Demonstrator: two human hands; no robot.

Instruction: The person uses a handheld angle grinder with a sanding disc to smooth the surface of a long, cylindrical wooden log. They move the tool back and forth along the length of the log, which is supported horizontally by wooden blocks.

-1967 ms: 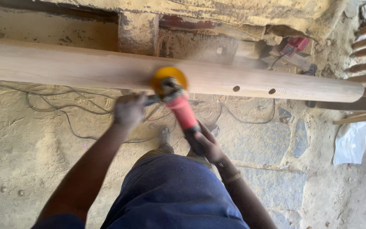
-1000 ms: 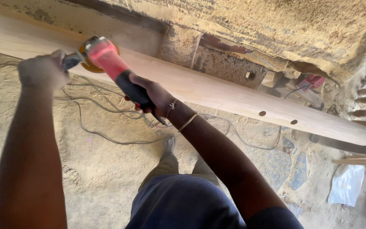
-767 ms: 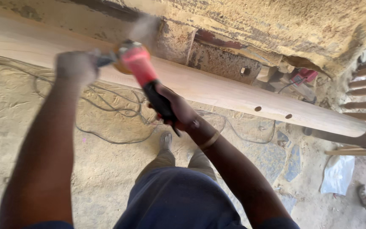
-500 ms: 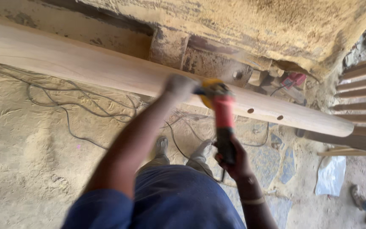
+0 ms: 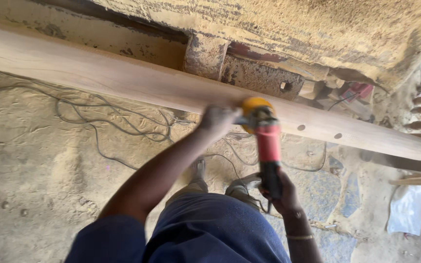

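The red angle grinder [image 5: 268,141] has its yellow disc [image 5: 254,108] pressed on the long wooden pole [image 5: 137,80], just left of the pole's two drilled holes [image 5: 301,127]. The left hand [image 5: 218,120] is closed round the side handle; the right hand [image 5: 282,195] is wrapped round the black rear grip. Below the pole, grey cables [image 5: 108,122] trail over sawdust — a white plastic bag [image 5: 407,209] lies under its right end.

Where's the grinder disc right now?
Head view, centre-right: the yellow disc sits on the long wooden beam, just left of its two holes, beside the left hand.
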